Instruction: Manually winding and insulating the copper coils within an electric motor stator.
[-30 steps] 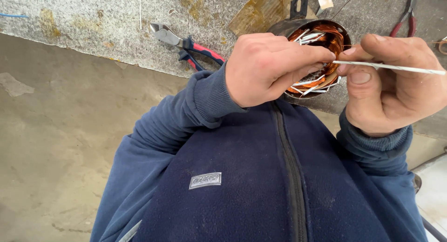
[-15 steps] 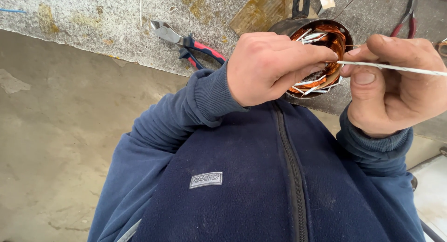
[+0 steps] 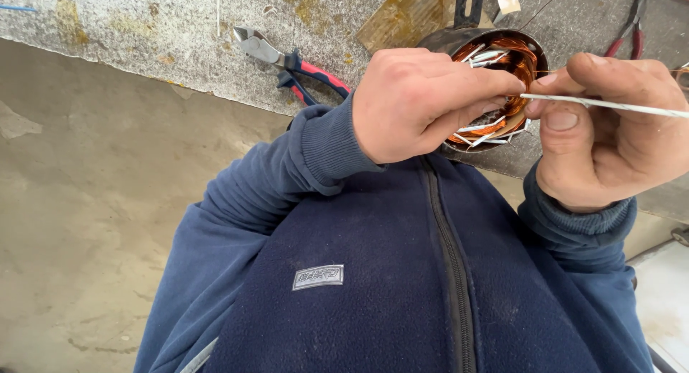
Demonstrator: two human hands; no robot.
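A round motor stator (image 3: pixel 502 64) with copper windings and several white insulating sleeves sits at the edge of a grey stone worktop (image 3: pixel 143 36). My left hand (image 3: pixel 423 104) is closed over the near left side of the stator, fingers pressed against the windings. My right hand (image 3: pixel 610 129) pinches a thin white sleeve or cord (image 3: pixel 610 105) between thumb and forefinger. The cord runs from the windings out past the right edge of the view. My dark blue fleece jacket fills the lower part of the view.
Red-and-blue handled cutting pliers (image 3: pixel 287 61) lie on the worktop left of the stator. Another red-handled tool (image 3: pixel 631 25) lies at the top right. A strip of brownish tape or paper (image 3: pixel 402 18) lies behind the stator. Concrete floor (image 3: pixel 86 201) shows below left.
My hands have shifted only slightly. The right hand still holds the white cord taut, and the left hand stays on the stator.
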